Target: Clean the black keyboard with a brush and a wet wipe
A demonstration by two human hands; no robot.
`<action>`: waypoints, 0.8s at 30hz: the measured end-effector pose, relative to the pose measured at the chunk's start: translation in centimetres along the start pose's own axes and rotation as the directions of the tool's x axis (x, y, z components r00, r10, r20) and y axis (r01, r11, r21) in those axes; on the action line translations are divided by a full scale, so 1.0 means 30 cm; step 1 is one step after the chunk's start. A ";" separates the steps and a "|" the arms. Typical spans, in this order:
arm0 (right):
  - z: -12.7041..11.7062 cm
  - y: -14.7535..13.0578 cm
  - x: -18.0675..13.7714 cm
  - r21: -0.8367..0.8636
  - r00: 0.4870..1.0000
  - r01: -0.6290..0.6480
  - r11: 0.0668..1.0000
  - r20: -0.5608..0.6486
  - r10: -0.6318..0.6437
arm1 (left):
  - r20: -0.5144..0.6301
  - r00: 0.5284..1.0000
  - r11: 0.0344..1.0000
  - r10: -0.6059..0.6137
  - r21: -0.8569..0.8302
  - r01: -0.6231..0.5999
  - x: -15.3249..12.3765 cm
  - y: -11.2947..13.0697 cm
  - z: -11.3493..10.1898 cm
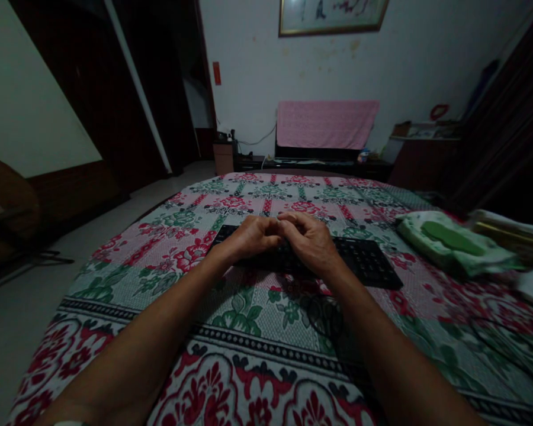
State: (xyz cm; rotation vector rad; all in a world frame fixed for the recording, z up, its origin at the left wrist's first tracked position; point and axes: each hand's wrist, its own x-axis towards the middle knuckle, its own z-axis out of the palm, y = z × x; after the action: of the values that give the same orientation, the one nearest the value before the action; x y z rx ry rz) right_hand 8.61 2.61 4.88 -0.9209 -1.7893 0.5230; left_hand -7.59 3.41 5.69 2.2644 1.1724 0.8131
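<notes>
Meeting over keyboard point(368, 261), left hand point(256, 235), right hand point(312, 241), green-lidded packet point(453, 238) closed

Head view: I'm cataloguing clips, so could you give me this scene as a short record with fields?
Left hand: over the keyboard, fingers curled by the right hand's
Right hand: over the keyboard's middle; contact with keys hidden
Keyboard: black, flat on the cloth, partly covered by the hands
Cloth: floral, red, green and white
Right side: green-and-white pack
Background: pink towel, framed picture
</notes>
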 end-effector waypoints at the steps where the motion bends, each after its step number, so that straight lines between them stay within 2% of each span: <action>1: 0.009 0.004 -0.002 -0.031 1.000 -0.005 1.000 -0.009 0.004 | 0.014 1.000 0.998 -0.008 -0.064 0.009 0.002 -0.009 0.000; 3: 0.025 0.016 -0.008 -0.086 0.999 -0.032 0.996 -0.015 0.031 | 0.044 0.998 0.986 -0.038 -0.159 0.045 0.008 -0.033 -0.004; 5: 0.037 0.029 -0.017 -0.112 0.998 -0.064 0.992 -0.003 0.064 | 0.041 0.995 0.988 -0.094 -0.121 0.098 0.014 -0.064 -0.016; 7: 0.044 0.041 -0.025 -0.123 0.995 -0.094 0.988 0.026 0.098 | -0.037 0.986 0.982 -0.163 0.092 0.166 0.017 -0.096 -0.031; 10: 0.046 0.053 -0.033 -0.156 0.988 -0.114 0.981 0.086 0.128 | -0.139 0.961 0.849 -0.241 0.450 0.277 0.012 -0.135 -0.053; 12: 0.040 0.054 -0.033 -0.178 0.986 -0.105 0.978 0.112 0.126 | -0.137 0.950 0.765 -0.280 0.565 0.307 0.004 -0.150 -0.062; 16: 0.010 0.040 -0.027 -0.208 0.976 -0.061 0.976 0.191 0.101 | -0.101 0.941 0.716 -0.323 0.624 0.313 -0.010 -0.165 -0.079; 19: -0.017 0.024 -0.019 -0.285 0.962 -0.089 0.955 0.222 0.156 | -0.097 0.936 0.716 -0.339 0.619 0.323 -0.011 -0.178 -0.090; 22: -0.028 0.022 -0.012 -0.341 0.970 -0.154 0.927 0.124 0.207 | -0.104 0.941 0.718 -0.321 0.621 0.314 -0.010 -0.188 -0.093; 24: -0.024 0.030 -0.010 -0.320 0.981 -0.150 0.935 0.067 0.181 | -0.108 0.944 0.712 -0.311 0.632 0.307 -0.009 -0.192 -0.091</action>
State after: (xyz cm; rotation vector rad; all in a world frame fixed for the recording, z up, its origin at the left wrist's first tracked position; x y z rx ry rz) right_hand 9.65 2.88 4.34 -1.2946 -1.9259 0.3984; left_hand -12.82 6.58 3.94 2.4451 2.0066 0.2775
